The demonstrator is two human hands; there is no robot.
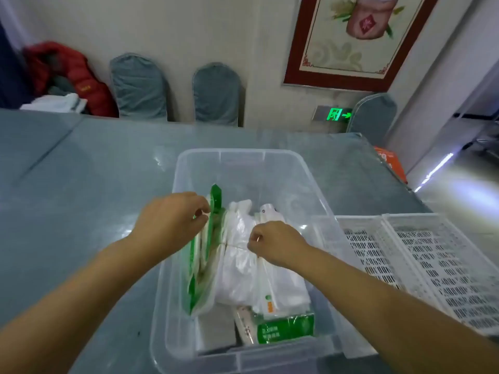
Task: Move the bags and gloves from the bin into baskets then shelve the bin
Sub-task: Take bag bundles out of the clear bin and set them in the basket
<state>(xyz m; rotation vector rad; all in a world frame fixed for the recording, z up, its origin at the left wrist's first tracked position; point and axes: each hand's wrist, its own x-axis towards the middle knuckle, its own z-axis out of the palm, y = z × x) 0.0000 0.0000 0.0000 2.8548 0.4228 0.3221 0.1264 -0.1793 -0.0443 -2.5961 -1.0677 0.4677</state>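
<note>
A clear plastic bin (243, 163) stands on the grey table in front of me. Inside it lie green-and-white packets and white plastic bags. My left hand (172, 220) pinches the top edge of an upright green-and-white packet (201, 255) at the bin's left side. My right hand (272, 242) pinches a bundle of white plastic bags (237, 268) in the middle of the bin. A green packet (286, 329) lies flat at the bin's near end. Two white slotted baskets (421, 268) sit side by side just right of the bin.
The grey table (81, 184) stretches left and far of the bin. Grey-covered chairs (216, 93) line the far wall, with a red jacket (81, 79) at the far left. An orange box (391, 163) sits past the table's right edge.
</note>
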